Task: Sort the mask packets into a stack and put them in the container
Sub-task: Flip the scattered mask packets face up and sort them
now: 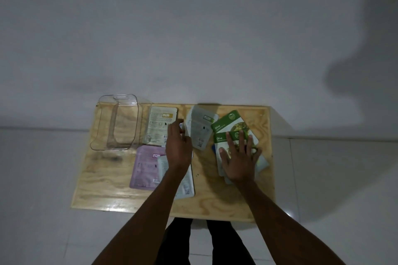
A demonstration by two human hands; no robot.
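I see my right hand (239, 157) spread flat, fingers apart, pressing on the nearer green Olive packet (224, 142), which overlaps a second Olive packet (231, 121) on the plywood table (215, 200). My left hand (178, 144) reaches between the beige packet (158, 127) and the grey packet (200, 129); its fingers seem to pinch a packet edge, though I cannot tell for sure. The clear container (118, 122) stands at far left, the lilac packet (146, 168) near it

Scattered mask packets (199, 130), empty clear container (117, 122)
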